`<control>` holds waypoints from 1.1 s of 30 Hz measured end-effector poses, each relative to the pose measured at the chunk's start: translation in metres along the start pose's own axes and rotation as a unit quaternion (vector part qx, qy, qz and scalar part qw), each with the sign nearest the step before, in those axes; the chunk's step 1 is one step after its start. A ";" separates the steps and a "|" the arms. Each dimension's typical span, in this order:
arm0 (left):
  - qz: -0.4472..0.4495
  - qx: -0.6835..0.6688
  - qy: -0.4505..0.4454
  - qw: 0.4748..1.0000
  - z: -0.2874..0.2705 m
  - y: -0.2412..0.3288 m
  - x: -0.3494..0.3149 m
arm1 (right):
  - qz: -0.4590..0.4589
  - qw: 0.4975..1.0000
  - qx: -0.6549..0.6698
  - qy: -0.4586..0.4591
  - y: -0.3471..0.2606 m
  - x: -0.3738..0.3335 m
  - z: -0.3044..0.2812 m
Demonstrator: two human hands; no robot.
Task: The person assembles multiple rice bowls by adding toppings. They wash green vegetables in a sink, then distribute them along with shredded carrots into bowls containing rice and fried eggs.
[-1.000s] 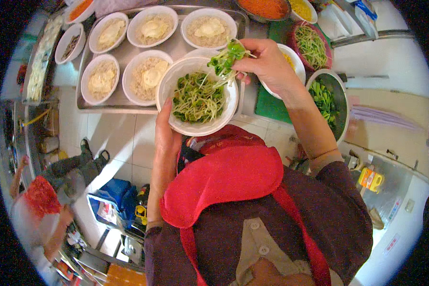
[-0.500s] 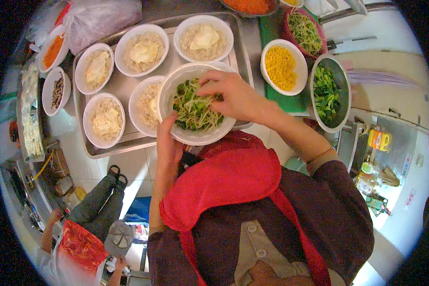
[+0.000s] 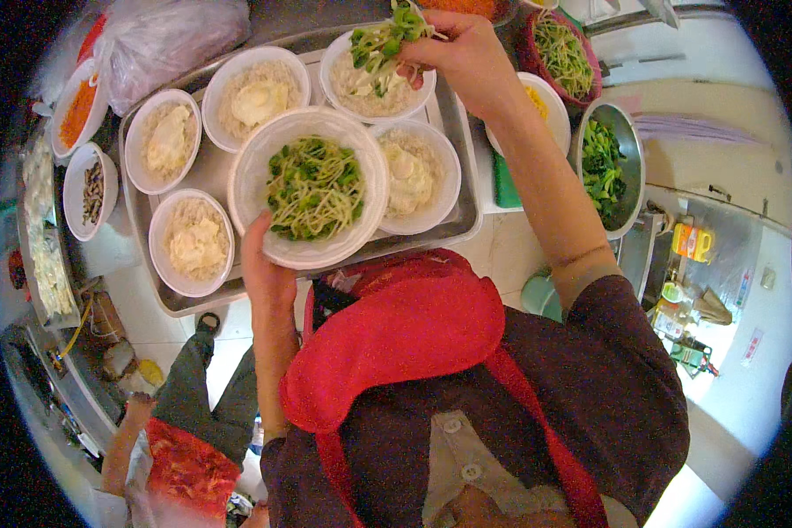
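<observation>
My left hand grips the near-left rim of a white bowl, tilted toward me, with green sprouts in it. Pinched in my right hand is a bunch of sprouts with pale stems. That bunch hangs over the far-right bowl of rice, partly covering it. Several more white bowls of rice, each topped with what looks like a fried egg, stand on a metal tray beneath and around the sprout bowl.
Right of the tray are a bowl of yellow corn, a red basket of sprouts and a metal bowl of leafy greens. On the left sit bowls with orange shreds and dark pieces. A person in a red apron is lower left.
My right hand has lifted a bunch of sprouts out of the bowl and moved up and right over a rice bowl. My left hand has shifted the sprout bowl left, uncovering another rice bowl.
</observation>
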State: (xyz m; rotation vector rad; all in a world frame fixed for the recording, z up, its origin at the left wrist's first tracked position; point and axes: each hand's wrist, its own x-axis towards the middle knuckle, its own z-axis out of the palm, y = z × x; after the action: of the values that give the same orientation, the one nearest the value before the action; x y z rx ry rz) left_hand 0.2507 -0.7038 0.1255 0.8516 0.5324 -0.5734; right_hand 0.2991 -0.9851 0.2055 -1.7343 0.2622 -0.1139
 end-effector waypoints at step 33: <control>0.060 -0.021 0.086 0.994 -0.020 0.009 -0.012 | -0.247 0.805 -0.536 -0.063 0.127 0.093 -0.008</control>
State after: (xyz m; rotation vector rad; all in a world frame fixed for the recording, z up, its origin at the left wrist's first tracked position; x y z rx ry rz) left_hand 0.2436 -0.6800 0.1271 0.8916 0.6424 -0.3792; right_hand 0.3730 -1.0352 0.0760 -2.9089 -0.3208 -0.2604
